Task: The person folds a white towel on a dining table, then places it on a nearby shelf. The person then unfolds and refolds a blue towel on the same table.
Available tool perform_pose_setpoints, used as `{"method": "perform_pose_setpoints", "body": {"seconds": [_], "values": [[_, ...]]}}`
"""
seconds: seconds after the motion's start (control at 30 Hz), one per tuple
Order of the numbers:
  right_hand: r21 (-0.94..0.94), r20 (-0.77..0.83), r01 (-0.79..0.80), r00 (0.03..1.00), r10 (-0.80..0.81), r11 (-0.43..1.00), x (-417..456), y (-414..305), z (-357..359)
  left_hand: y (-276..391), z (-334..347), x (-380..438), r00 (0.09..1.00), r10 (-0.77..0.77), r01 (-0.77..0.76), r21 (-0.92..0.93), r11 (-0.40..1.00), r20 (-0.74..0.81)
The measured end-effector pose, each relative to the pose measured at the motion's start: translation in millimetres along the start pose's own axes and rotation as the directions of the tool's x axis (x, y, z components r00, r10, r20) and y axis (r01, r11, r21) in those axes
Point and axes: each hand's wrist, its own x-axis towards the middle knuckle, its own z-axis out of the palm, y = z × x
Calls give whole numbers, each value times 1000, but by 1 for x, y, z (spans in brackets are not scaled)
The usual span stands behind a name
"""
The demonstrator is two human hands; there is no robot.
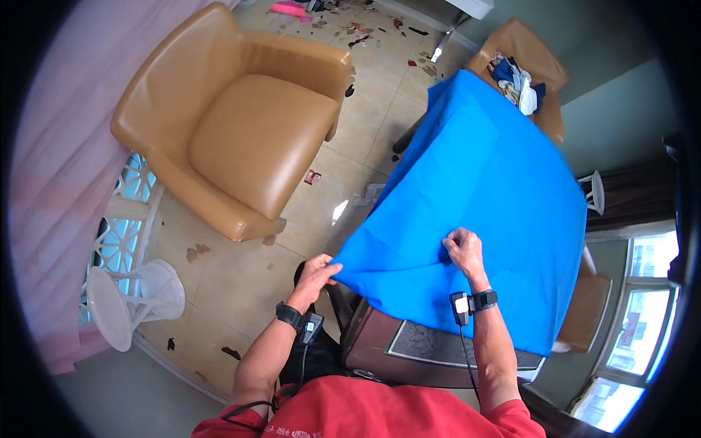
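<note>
A bright blue cloth (493, 180) is spread over a table with a brown side (372, 339). Its near left corner is lifted off the table edge, pinched between the thumb and fingers of my left hand (316, 278). My right hand (465, 252) is over the near middle of the cloth, its fingers curled in and gripping the fabric. Creases run from the left corner towards that hand. Along the near edge, where the cloth stops short, a dark grey patterned panel (432, 345) shows on the tabletop.
A tan leather armchair (257, 142) stands to the left across the tiled floor. Another tan chair (547, 60) at the far end holds a pile of clothes (517, 87). A white stool (131, 301) lies tipped at lower left. Scraps (358, 41) litter the floor.
</note>
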Motion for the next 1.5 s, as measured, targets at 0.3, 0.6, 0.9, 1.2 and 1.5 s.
{"method": "perform_pose_setpoints", "body": {"seconds": [0.3, 0.6, 0.9, 1.2, 1.5], "values": [[99, -144, 67, 988, -53, 993, 12, -42, 0, 2, -12, -1, 999, 37, -36, -73, 997, 8], [113, -424, 185, 898, -121, 976, 52, -65, 35, -7, -19, 7, 981, 135, -150, -96, 984, -142], [140, -432, 195, 894, -117, 971, 36, -60, 34, -15, -21, 13, 986, -10, 30, 121, 992, -164], [192, -451, 321, 868, -207, 927, -99, -94, 51, 1, -33, 16, 990, -132, 137, -183, 974, 38], [692, -84, -67, 981, 173, 719, -202, -110, 93, 70, -30, -7, 992, -84, 90, -65, 994, 98]]}}
